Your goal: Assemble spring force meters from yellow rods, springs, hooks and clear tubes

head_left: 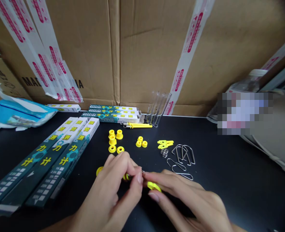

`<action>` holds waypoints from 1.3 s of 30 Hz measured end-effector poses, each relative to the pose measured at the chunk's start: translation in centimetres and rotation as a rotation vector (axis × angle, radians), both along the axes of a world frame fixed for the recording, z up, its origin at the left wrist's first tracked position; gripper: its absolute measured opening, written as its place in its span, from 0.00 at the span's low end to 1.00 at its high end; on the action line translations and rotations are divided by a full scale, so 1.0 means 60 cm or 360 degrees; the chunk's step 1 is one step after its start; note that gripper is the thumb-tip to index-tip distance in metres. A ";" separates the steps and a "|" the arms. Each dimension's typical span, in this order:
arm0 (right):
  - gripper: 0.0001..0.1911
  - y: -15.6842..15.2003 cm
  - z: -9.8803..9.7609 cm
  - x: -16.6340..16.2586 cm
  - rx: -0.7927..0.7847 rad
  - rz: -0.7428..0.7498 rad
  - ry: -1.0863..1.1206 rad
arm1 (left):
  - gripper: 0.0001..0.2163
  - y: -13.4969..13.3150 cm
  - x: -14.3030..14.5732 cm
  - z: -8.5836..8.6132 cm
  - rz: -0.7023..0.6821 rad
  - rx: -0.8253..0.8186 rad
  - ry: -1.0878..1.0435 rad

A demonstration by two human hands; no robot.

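Observation:
My left hand [118,187] is closed in a pinch on a small yellow part [126,176] with a metal tip showing at the fingertips. My right hand [186,199] meets it from the right, its fingers closed round another yellow piece [154,186]. Both hands hover low over the black table [229,167] near its front edge. A yellow ring [99,170] lies just left of my left hand. Beyond the hands lie several yellow caps [115,141], three small yellow rings [141,142], yellow hook pieces [165,144], a small spring [164,152] and several wire hooks [182,158].
Three long dark boxes [48,161] with yellow characters lie at the left. More such boxes [111,113], a yellow rod [137,125] and clear tubes [158,108] sit at the back. Taped cardboard cartons [137,48] wall the rear. Plastic bags [16,111] lie far left.

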State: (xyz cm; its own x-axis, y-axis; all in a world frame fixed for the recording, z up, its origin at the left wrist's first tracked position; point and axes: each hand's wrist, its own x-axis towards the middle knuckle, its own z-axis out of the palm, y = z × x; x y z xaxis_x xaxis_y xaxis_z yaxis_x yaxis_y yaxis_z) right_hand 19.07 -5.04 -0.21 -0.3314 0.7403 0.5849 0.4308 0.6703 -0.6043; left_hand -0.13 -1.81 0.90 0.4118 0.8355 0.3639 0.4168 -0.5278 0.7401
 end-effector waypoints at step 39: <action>0.01 0.003 0.008 -0.014 -0.0152 -0.0396 -0.0006 | 0.13 -0.005 0.015 -0.008 0.0031 0.0702 0.0157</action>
